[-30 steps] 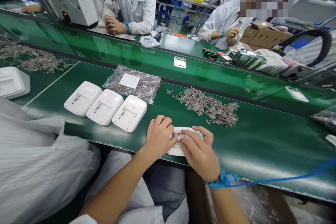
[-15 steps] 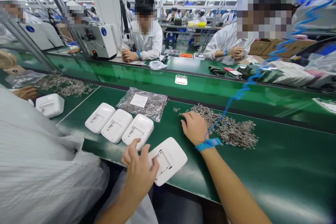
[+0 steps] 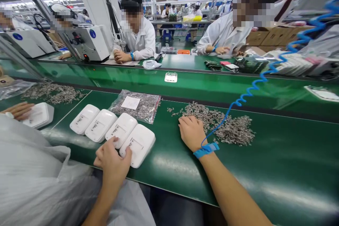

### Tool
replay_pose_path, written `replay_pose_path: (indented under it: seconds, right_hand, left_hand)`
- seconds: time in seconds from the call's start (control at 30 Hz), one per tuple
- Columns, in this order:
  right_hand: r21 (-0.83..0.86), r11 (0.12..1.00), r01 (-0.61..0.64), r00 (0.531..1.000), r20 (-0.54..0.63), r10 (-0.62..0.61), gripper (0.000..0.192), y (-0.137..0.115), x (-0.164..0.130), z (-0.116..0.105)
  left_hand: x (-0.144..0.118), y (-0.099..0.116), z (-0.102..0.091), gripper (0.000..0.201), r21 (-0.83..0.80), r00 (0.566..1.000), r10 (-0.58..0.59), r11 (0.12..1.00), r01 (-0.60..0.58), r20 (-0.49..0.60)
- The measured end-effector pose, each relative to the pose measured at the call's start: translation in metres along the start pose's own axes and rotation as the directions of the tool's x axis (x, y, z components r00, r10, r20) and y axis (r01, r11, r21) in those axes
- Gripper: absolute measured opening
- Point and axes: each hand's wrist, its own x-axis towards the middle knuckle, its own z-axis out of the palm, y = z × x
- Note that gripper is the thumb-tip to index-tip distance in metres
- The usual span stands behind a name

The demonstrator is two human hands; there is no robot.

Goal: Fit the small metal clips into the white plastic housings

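Four white plastic housings lie in a slanting row on the green bench, each with a rectangular recess on top. My left hand (image 3: 112, 159) is at the nearest white plastic housing (image 3: 143, 144), thumb on its left edge. Its index fingertip is by the adjoining housing (image 3: 122, 127); the other fingers are curled and partly hidden. My right hand (image 3: 192, 132), with a blue wrist strap (image 3: 206, 150), rests at the left edge of a pile of small metal parts (image 3: 235, 130). Its fingers are together and bent down, tips hidden, so what they pinch does not show.
A clear bag of metal parts (image 3: 143, 107) lies behind the row. A blue coiled cord (image 3: 254, 86) runs from my wrist strap to the upper right. At left, a co-worker's hand (image 3: 19, 109) touches another housing (image 3: 43, 114). People in white coats sit across the green belt (image 3: 201, 81).
The nearest housing has moved left, from apart at the bench edge to against the row's end, with my left hand on it. My right hand stays by the pile. The view has shifted slightly.
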Motion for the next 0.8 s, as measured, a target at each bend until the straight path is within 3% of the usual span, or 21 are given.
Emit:
replay_pose_path:
  seconds: [0.13,0.23,0.3,0.33,0.4,0.43,0.47,0.57,0.67,0.8]
  right_hand:
    - [0.036,0.999,-0.034,0.995,-0.095,0.037,0.018,0.006,-0.002,0.004]
    - [0.177,0.981,-0.080,0.979,-0.169,0.111,0.019,0.011,-0.003,0.009]
    - [0.317,0.940,-0.129,0.963,-0.187,0.195,0.019,0.013,-0.001,0.012]
    - [0.397,0.904,-0.157,0.951,-0.184,0.247,0.019,0.013,0.001,0.013]
    - [0.595,0.773,-0.220,0.917,-0.145,0.373,0.018,0.014,0.005,0.015]
    - [0.705,0.666,-0.245,0.896,-0.099,0.434,0.018,0.015,0.007,0.015]
    - [0.801,0.538,-0.262,0.875,-0.038,0.483,0.021,0.016,0.008,0.015]
    - [0.939,0.200,-0.280,0.832,0.133,0.539,0.034,0.023,0.009,0.012]
    - [0.948,0.101,-0.301,0.812,0.200,0.548,0.038,0.031,0.006,0.006]
    - [0.940,0.073,-0.334,0.815,0.250,0.522,0.037,0.034,0.004,0.000]
  left_hand:
    - [0.020,-0.006,0.003,0.042,0.053,0.998,-0.055,0.997,0.058,-0.041]
    - [0.029,-0.007,0.003,0.051,0.056,0.990,-0.071,0.995,0.078,-0.124]
    - [0.030,0.006,0.004,0.054,0.034,0.975,-0.021,0.999,0.030,-0.223]
    - [0.029,0.018,0.007,0.050,0.007,0.967,0.054,0.999,-0.054,-0.248]
    - [0.025,0.052,0.018,0.035,-0.106,0.934,0.287,0.943,-0.314,-0.213]
    - [0.023,0.074,0.026,0.027,-0.223,0.891,0.430,0.863,-0.453,-0.146]
    - [0.021,0.096,0.036,0.023,-0.347,0.847,0.523,0.781,-0.520,-0.092]
    - [0.018,0.154,0.071,0.029,-0.581,0.747,0.663,0.622,-0.525,0.035]
    - [0.020,0.176,0.099,0.028,-0.575,0.698,0.716,0.568,-0.589,-0.008]
    - [0.024,0.165,0.113,0.019,-0.503,0.687,0.722,0.565,-0.655,-0.083]
